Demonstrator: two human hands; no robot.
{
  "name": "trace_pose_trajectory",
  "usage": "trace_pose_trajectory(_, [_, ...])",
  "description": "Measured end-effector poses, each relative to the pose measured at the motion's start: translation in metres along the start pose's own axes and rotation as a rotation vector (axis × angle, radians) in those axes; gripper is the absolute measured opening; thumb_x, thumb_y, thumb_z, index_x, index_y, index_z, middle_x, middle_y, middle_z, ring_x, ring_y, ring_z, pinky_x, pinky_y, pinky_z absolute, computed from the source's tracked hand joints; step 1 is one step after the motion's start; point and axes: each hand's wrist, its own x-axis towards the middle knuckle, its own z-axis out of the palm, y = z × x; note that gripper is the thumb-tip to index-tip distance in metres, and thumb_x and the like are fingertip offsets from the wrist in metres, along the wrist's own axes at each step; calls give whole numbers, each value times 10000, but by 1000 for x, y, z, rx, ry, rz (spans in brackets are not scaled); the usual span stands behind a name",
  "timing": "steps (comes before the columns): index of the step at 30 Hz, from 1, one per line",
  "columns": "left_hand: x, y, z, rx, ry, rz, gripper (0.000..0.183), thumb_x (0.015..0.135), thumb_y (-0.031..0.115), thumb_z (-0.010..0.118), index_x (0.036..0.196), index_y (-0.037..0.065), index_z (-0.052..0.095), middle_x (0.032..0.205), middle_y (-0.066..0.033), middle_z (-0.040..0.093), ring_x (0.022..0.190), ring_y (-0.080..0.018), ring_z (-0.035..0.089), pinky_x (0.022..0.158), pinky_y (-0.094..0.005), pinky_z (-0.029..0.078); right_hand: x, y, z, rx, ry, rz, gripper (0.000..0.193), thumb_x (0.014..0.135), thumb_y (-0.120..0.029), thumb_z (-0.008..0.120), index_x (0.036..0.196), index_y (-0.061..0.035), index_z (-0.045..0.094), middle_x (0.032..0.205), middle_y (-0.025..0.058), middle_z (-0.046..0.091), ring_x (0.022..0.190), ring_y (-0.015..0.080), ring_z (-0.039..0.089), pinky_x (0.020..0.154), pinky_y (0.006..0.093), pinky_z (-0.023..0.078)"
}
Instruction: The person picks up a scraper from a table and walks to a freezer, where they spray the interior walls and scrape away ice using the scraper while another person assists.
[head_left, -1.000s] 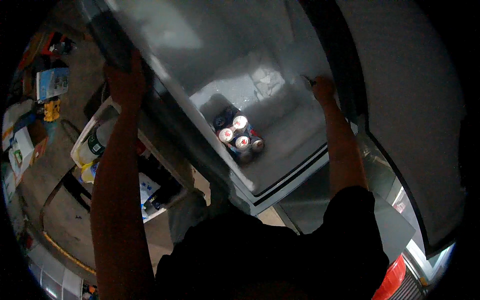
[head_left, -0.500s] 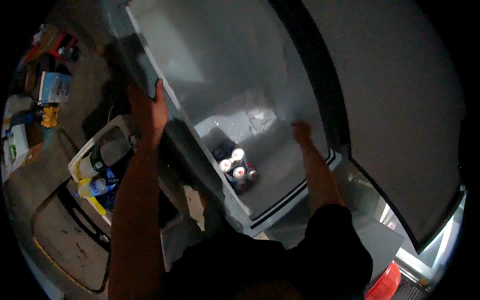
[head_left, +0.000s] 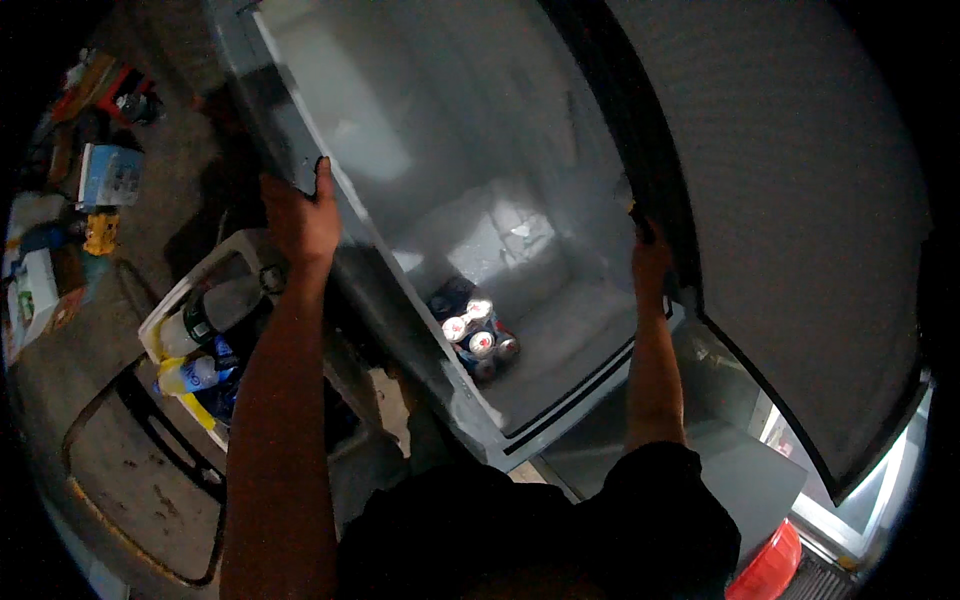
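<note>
A deep chest freezer (head_left: 590,300) with pale inner walls stands open in front of me. On its near left rim lies my left hand (head_left: 305,222), thumb spread away from the fingers, holding nothing. Over at the right inner wall, close to the dark seal, my right hand (head_left: 650,258) is closed around a small dark tool (head_left: 641,222); dim light hides its exact kind. Several drink cans (head_left: 481,343) stand bunched in the freezer's near left corner. Beyond them, a whitish icy lump (head_left: 526,234) lies on the bottom.
The raised grey lid (head_left: 800,200) fills the right side. At the left, a crate (head_left: 160,345) of bottles (head_left: 188,375) stands beside a chair (head_left: 140,490). Boxes (head_left: 112,175) and clutter lie on the floor farther left. A red bowl-like object (head_left: 770,562) sits at lower right.
My right hand has moved right and slightly up, from over the freezer's inside to its right wall near the seal. My left hand stays on the rim.
</note>
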Motion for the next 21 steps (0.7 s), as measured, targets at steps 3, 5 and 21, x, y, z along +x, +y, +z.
trace_pose_trajectory(3, [1, 2, -5, 80, 0, -26, 889, 831, 588, 548, 1314, -117, 303, 1222, -302, 480, 1069, -431, 537, 887, -468, 457, 0, -14, -1, -21, -59, 123, 288, 867, -228, 644, 1100, -58, 642, 1015, 160, 668, 918, 295, 645, 804, 361, 493])
trace_pose_trajectory(5, [8, -33, 12, 166, -59, 8, 886, 832, 591, 542, 1320, -109, 302, 1245, -296, 470, 1098, -422, 525, 903, -465, 448, 1, -22, 0, -20, -40, 87, 297, 865, -228, 647, 1108, -57, 640, 1051, 164, 659, 952, 292, 637, 830, 359, 486])
trace_pose_trajectory(21, [0, -2, -5, 44, -32, -17, 949, 822, 672, 470, 1384, -63, 258, 1352, -236, 415, 1183, -375, 487, 956, -441, 418, 19, -2, 5, 39, -54, 47, 312, 870, -246, 641, 1102, -37, 639, 1049, 186, 651, 950, 320, 633, 829, 357, 485])
